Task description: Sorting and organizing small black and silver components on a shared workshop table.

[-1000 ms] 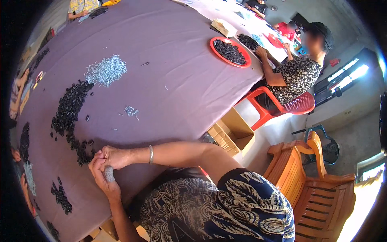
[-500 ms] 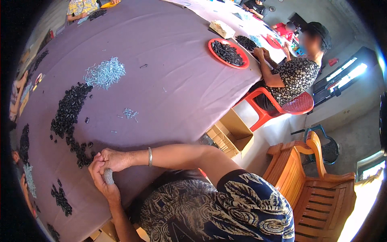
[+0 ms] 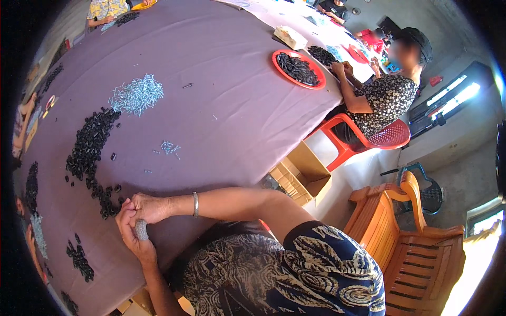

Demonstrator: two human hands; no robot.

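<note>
My left hand (image 3: 133, 236) is closed around a small grey rounded piece (image 3: 140, 229) at the near edge of the purple-covered table (image 3: 226, 105). My right hand (image 3: 146, 207), with a metal bangle on its wrist, sits just above it, fingertips pinched together and touching the left hand's fingers. Whether the right fingers hold something small is hidden. A long band of small black parts (image 3: 89, 150) lies right beside both hands. A heap of small shiny metal pieces (image 3: 136, 96) lies farther out, and a few loose metal bits (image 3: 169, 147) are scattered nearer.
Another person sits on a red plastic chair (image 3: 379, 139) at the right, hands by a red tray of black parts (image 3: 298, 69). An open cardboard box (image 3: 303, 174) stands under the table edge. A wooden armchair (image 3: 416, 237) is at my right. More black parts (image 3: 79, 258) lie at the left.
Both hands stay together at the table edge, with only small finger movements around the grey piece. The seated person has shifted slightly.
</note>
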